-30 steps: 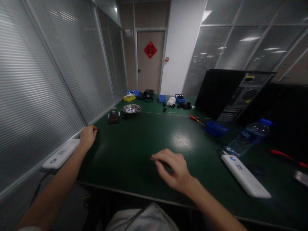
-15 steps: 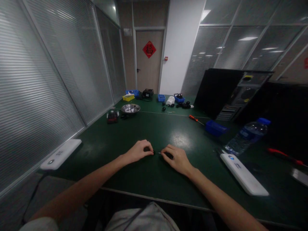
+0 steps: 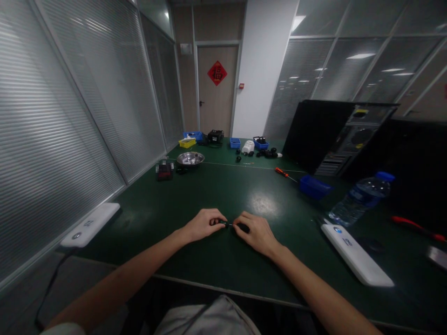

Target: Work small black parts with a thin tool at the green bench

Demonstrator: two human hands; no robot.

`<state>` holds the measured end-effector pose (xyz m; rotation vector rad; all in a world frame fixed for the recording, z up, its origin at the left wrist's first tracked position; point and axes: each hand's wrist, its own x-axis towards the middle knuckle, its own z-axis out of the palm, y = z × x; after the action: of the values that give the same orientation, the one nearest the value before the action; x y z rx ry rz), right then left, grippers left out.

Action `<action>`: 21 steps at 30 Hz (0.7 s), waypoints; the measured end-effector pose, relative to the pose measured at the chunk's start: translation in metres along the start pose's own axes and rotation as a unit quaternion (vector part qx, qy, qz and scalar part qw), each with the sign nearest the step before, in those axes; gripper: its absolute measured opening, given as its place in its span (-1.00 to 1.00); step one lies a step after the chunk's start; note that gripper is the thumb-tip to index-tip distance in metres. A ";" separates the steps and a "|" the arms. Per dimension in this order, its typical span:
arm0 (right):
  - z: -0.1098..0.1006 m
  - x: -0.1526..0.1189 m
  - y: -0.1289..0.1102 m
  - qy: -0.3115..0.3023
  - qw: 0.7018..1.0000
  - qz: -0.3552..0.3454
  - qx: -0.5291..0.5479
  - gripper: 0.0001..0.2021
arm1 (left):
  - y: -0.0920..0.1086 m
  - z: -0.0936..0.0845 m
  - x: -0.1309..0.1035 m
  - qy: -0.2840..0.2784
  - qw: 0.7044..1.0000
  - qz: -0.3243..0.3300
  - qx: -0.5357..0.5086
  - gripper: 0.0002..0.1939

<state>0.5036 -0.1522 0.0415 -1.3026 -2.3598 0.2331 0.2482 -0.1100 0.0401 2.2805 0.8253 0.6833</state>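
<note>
Above the green table (image 3: 195, 263) my left hand (image 3: 205, 224) is closed in a pinch around a small black part (image 3: 226, 224), whose kind is too small to make out. Facing it, my right hand (image 3: 254, 232) pinches a thin, light metallic piece (image 3: 231, 225) between thumb and fingertips. That piece points at the black part, and only a sliver of it shows between the hands. Whether the two touch, I cannot tell. Most of what each hand holds is hidden by fingers.
Right of my hands lie a white device (image 3: 358, 256), a water bottle (image 3: 361, 200), a blue bin (image 3: 315, 187) and an orange screwdriver (image 3: 281, 172). A red-handled tool (image 3: 415, 226) is further right. At left stand another white device (image 3: 91, 224) and a metal bowl (image 3: 190, 159).
My left hand has shifted slightly right, so the gap between both hands is narrower. Less of the thin metallic piece shows. The whole view has also moved a little.
</note>
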 end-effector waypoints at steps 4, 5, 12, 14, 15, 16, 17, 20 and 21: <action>0.000 0.000 -0.001 0.000 1.000 -0.005 0.005 -0.80 | 0.002 -0.002 -0.001 -0.003 1.000 0.003 -0.005 -0.75; 0.000 -0.001 -0.002 -0.001 1.000 -0.008 0.006 -0.80 | 0.002 -0.002 -0.002 0.000 1.000 0.000 -0.008 -0.75; -0.005 -0.002 -0.006 -0.002 0.999 -0.017 0.032 -0.77 | 0.003 -0.001 -0.002 0.018 0.999 -0.021 -0.041 -0.77; -0.005 -0.002 -0.006 -0.003 0.999 -0.015 0.028 -0.78 | 0.003 0.000 -0.002 0.022 0.999 -0.017 -0.043 -0.77; -0.006 -0.003 -0.007 -0.005 1.000 -0.014 0.024 -0.79 | 0.003 0.001 -0.001 0.024 0.999 -0.014 -0.041 -0.78; -0.005 -0.003 -0.007 -0.006 1.000 -0.013 0.019 -0.79 | 0.002 0.001 -0.001 0.025 0.999 -0.009 -0.038 -0.78; -0.005 -0.003 -0.008 -0.006 1.000 -0.013 0.014 -0.80 | 0.002 0.002 -0.001 0.027 0.999 -0.003 -0.035 -0.79; -0.004 -0.003 -0.009 -0.004 1.000 -0.018 -0.001 -0.80 | 0.001 0.004 -0.001 0.028 0.999 0.018 -0.029 -0.79; -0.003 -0.003 -0.009 -0.004 1.000 -0.023 -0.005 -0.80 | 0.001 0.004 -0.001 0.028 0.999 0.025 -0.028 -0.79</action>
<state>0.4993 -0.1596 0.0471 -1.2520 -2.3980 0.2132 0.2504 -0.1132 0.0376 2.2483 0.7679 0.7870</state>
